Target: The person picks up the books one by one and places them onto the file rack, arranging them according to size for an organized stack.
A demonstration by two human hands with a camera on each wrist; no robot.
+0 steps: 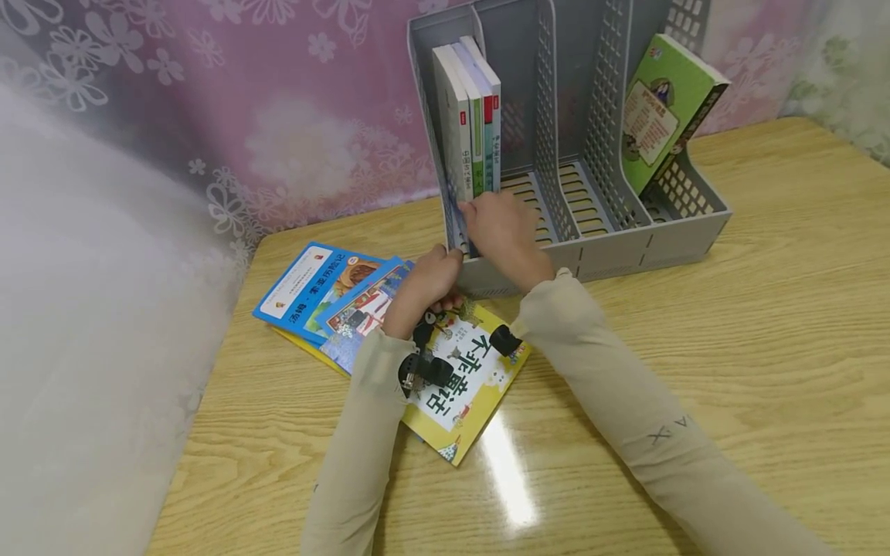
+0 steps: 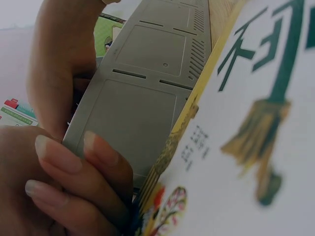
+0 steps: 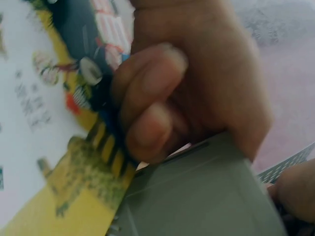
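Three slim upright books point(image 1: 473, 127) lean together in the left compartment of a grey file rack point(image 1: 612, 251). My right hand point(image 1: 504, 228) reaches over the front wall and covers the lower ends of their spines; its fingers are mostly hidden there, and I cannot tell whether they grip the books. At the rack's front left corner, my left hand point(image 1: 431, 282) grips the edge with curled fingers point(image 2: 101, 152) against the front wall. Right below that hand lies a yellow picture book point(image 1: 480, 398) with a white title panel, overlapped by the left wrist and its camera.
Blue-covered books point(image 1: 302, 274) lie overlapped on the wooden table point(image 1: 779, 347), left of the rack. A thick green book point(image 1: 670, 100) leans in the rack's right compartment. Perforated dividers point(image 1: 549, 100) separate the compartments. Behind stands a pink floral curtain point(image 1: 313, 116).
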